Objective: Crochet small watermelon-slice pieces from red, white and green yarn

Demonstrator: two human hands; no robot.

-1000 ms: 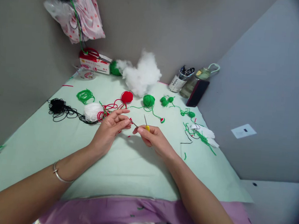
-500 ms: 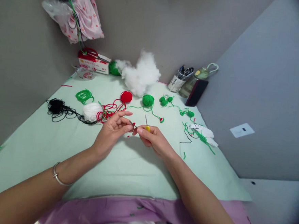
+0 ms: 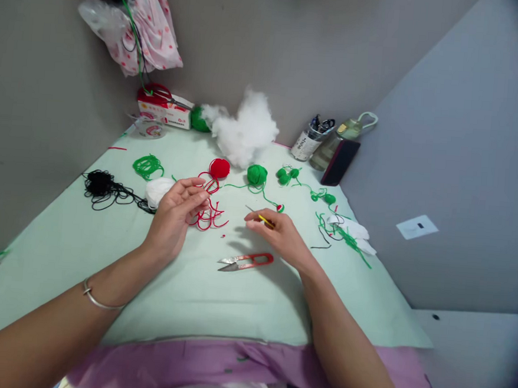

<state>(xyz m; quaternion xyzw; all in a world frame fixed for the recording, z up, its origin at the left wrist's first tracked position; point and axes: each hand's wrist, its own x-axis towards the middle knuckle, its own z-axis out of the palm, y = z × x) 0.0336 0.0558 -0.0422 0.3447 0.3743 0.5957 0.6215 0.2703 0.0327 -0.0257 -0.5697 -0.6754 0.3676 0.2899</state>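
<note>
My right hand point(image 3: 283, 234) pinches a crochet hook with a yellow grip point(image 3: 264, 218), its metal tip pointing left. My left hand point(image 3: 175, 212) is curled over loose red yarn point(image 3: 208, 214) that trails back to a red yarn ball point(image 3: 219, 167); the fingers seem to pinch the strand. Red-handled thread snips point(image 3: 245, 261) lie flat on the pale green table cover point(image 3: 216, 297) between and in front of my hands, touched by neither.
A white yarn ball point(image 3: 157, 190), black yarn tangle point(image 3: 100, 186), green yarn ball point(image 3: 257, 174) and small green crochet pieces point(image 3: 287, 174) lie beyond my hands. White stuffing point(image 3: 246, 128), a box point(image 3: 165, 112), a jar of tools point(image 3: 309, 139), a bottle and a phone point(image 3: 340, 160) stand by the wall.
My hands were together working at one spot; now they have parted. The left hand drew back over the red yarn, and the snips lie on the table.
</note>
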